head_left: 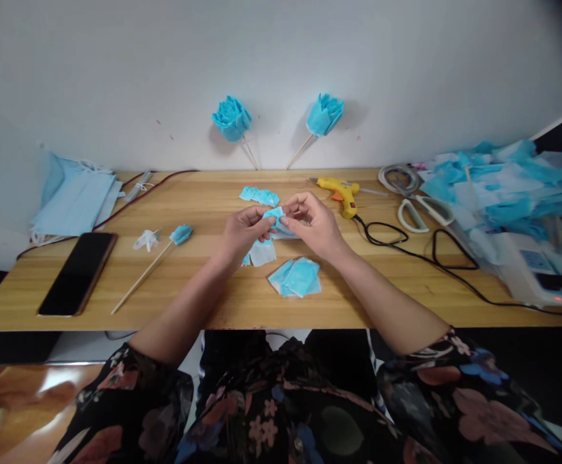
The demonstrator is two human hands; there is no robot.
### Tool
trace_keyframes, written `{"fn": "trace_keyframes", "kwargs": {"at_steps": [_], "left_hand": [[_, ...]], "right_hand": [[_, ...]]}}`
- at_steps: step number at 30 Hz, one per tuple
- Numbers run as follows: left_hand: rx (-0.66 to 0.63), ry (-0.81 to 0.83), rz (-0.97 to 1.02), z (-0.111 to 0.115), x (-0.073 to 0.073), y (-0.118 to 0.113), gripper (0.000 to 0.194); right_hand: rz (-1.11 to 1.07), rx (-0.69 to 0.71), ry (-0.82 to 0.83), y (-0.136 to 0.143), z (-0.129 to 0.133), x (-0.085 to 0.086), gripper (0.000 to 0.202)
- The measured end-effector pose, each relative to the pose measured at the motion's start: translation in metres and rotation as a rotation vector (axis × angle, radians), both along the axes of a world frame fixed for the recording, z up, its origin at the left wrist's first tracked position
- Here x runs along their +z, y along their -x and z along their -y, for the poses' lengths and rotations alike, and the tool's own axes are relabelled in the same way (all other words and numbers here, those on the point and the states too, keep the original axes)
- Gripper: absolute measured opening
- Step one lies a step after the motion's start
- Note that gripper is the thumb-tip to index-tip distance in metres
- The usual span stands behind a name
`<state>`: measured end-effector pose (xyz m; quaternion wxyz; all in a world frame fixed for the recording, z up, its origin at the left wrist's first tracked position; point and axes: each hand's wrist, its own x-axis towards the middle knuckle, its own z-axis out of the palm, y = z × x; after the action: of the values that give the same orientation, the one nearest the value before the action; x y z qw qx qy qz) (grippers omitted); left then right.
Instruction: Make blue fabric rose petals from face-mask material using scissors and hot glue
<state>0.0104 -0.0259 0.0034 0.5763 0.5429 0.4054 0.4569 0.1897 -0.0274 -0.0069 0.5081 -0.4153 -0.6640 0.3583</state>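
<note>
A small blue fabric piece (274, 213) is pinched between my two hands above the middle of the table. My left hand (247, 231) grips its left side, fingers closed. On the right side, the thumb and fingers of my right hand (312, 222) close on the same piece. Just behind lies a row of folded blue petals (259, 195). Partly under my hands are more cut pieces (263, 253), and nearer me rests a small pile of blue squares (296, 277). To the left lies a stick with a small blue bud (181, 234).
Two blue fabric flowers (231, 118) (325, 115) on sticks lean against the wall. A yellow glue gun (343, 193), its cord, scissors (414, 216), a power strip (527, 270) and heaped blue scraps (508, 183) occupy the right. Face masks (71, 196) and a phone (77, 274) lie left.
</note>
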Motion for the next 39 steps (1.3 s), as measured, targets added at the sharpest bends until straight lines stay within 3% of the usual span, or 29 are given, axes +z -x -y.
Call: {"fn": "trace_keyframes", "kwargs": {"at_steps": [10, 19, 31, 39], "left_hand": [[-0.051, -0.030, -0.091, 0.0037, 0.0063, -0.0004, 0.024], [0.011, -0.077, -0.177, 0.0022, 0.0016, 0.0009, 0.018], [-0.034, -0.047, -0.190, 0.0068, 0.0094, -0.0009, 0.012], [0.000, -0.057, -0.082, 0.0037, 0.0046, -0.0007, 0.016]], "right_hand": [[0.011, 0.022, 0.016, 0.0002, 0.0005, 0.0003, 0.038], [-0.028, 0.095, 0.054, -0.0021, 0.0011, 0.0016, 0.038], [-0.018, 0.131, 0.090, -0.0037, -0.0007, 0.0016, 0.042], [-0.065, 0.167, 0.126, -0.0038, -0.0008, 0.0021, 0.041]]}}
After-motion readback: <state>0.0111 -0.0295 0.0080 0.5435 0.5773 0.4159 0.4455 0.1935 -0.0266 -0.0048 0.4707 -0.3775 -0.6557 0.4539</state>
